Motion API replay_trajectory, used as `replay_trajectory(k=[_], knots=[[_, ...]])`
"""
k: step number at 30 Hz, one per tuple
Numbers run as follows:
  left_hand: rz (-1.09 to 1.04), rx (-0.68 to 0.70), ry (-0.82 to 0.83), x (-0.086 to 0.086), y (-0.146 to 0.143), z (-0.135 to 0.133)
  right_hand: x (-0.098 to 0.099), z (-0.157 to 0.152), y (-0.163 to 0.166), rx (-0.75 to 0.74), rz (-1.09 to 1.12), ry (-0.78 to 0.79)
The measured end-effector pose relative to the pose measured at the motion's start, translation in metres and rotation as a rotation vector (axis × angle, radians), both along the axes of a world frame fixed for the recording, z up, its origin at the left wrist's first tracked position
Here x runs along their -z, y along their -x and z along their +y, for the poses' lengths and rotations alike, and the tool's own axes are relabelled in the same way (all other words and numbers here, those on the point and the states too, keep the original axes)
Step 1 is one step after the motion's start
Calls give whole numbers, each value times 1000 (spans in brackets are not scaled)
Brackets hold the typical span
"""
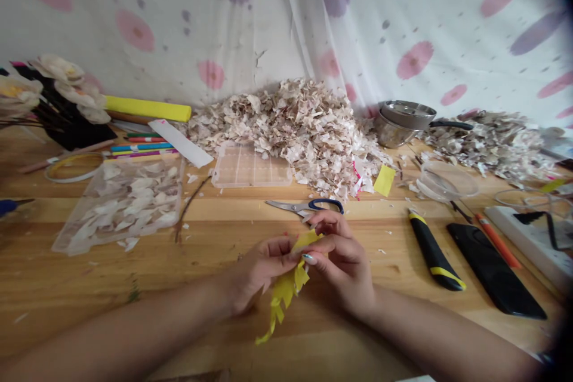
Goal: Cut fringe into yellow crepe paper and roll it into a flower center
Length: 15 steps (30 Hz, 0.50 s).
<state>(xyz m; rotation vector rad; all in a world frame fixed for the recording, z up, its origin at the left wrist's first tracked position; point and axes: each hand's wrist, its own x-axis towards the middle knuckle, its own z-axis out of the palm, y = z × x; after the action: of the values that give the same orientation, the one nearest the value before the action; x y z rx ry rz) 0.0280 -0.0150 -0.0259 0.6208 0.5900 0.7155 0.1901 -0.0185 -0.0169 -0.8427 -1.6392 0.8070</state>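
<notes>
Between my two hands, over the front middle of the wooden table, is a strip of yellow crepe paper (284, 289) cut into a fringe. My left hand (273, 262) pinches the strip near its upper part. Fingertips of my right hand (342, 259) grip its upper end. The fringed tail hangs down toward the lower left. Just beyond my right hand lie scissors (286, 206) with dark blue handles, partly covered by my fingers. What else the fingers may enclose is hidden.
Behind stands a big heap of pale scraps (308, 125), beside a clear divided box (250, 167). Petal pieces fill a tray (60, 242) at left. A utility knife (436, 253), a phone (495, 268) and a power strip (505, 221) lie right. Pots (396, 131) stand behind.
</notes>
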Motion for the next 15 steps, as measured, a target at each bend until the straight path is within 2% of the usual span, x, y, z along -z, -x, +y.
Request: replay_trajectory(k=[9, 15], knots=[[45, -36, 28, 1, -5, -6, -1, -6, 4, 32, 54, 15], [25, 16, -11, -3, -1, -3, 1, -4, 2, 1, 81, 33]])
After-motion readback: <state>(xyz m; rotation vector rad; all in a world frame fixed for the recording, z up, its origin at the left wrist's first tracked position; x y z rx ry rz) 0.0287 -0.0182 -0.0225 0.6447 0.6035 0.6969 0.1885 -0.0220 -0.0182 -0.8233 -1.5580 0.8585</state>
